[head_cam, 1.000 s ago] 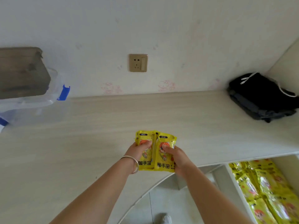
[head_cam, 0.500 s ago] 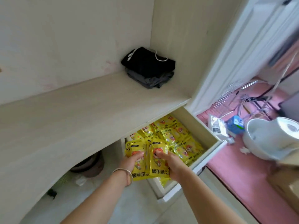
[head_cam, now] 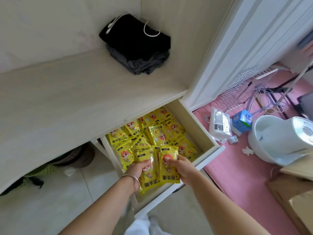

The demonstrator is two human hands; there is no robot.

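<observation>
While both hands hang over the open drawer (head_cam: 200,128), each pinches one yellow packet. L hand (head_cam: 138,168) has its thumb on the front of the left packet (head_cam: 149,181), fingers curled round behind. R hand (head_cam: 182,167) grips the right packet (head_cam: 169,176) the same way, thumb on the cartoon print. The 2 packets sit side by side, faces up to the camera, inner edges touching or overlapping (can't tell which), just over the drawer's near end by the front panel.

Drawer is pulled out from under the desk (head_cam: 67,99) and is full of loose packets (head_cam: 159,133) of the same kind, lying at mixed angles. Bracelet (head_cam: 133,179) on L wrist.

Folded dark clothes (head_cam: 137,43) w/ a white cord lie in the desk's back corner, well apart from the hands. Under the desk, left of the drawer: a bin (head_cam: 76,156). Right of the drawer: pink mat (head_cam: 237,167) w/ a tissue pack (head_cam: 219,126), blue box (head_cam: 242,120), white appliance (head_cam: 279,141) and wire hangers (head_cam: 245,85) further back.
</observation>
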